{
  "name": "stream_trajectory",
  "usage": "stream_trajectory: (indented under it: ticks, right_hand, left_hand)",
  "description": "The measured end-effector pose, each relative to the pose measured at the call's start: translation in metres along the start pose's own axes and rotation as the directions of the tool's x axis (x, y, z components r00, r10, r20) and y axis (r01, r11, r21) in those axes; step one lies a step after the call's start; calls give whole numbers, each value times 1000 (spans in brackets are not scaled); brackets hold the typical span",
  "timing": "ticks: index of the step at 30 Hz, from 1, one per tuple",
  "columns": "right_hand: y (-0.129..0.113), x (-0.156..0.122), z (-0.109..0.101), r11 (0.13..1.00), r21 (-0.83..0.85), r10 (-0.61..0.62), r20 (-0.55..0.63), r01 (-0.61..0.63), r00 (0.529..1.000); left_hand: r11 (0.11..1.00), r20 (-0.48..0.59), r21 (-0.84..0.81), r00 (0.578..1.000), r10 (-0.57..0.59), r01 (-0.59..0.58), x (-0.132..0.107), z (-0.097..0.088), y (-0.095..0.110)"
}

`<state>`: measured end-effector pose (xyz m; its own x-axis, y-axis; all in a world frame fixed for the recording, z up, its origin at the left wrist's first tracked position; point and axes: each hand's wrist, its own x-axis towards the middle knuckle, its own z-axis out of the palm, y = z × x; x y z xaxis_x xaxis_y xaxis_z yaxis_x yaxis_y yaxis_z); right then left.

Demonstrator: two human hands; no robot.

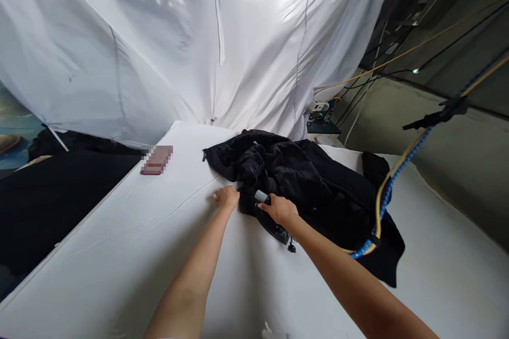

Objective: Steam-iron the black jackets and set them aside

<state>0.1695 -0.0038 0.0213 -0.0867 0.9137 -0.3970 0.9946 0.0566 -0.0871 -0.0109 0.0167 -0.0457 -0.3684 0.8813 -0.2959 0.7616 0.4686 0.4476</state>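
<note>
A black jacket (294, 169) lies crumpled across the white table, its dark lining partly showing and a cord toggle (291, 247) hanging at its near edge. My left hand (227, 197) is closed at the jacket's left edge, pinching the black fabric. My right hand (281, 210) is wrapped round a small tool with a grey end (261, 196) and a dark handle, held just over the fabric. Its exact kind does not show. Whether the grey end touches the cloth I cannot tell.
A blurred reddish object (158, 160) lies on the white table (119, 254) to the left. Dark cloth (67, 201) covers a lower surface beyond the table's left edge. White sheeting (178, 53) hangs behind. A blue and yellow cord (385, 190) with a black clip loops down at right.
</note>
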Motion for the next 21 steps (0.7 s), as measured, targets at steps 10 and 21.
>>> stream_trajectory:
  ticks: [10, 21]
  right_hand:
    - [23, -17, 7, 998, 41, 53, 13, -53, 999]
    - [141, -52, 0, 963, 33, 266, 28, -266, 964]
  left_hand:
    - [974, -252, -114, 954, 161, -194, -20, -24, 9]
    - [734, 117, 115, 743, 659, -670, -58, 27, 50]
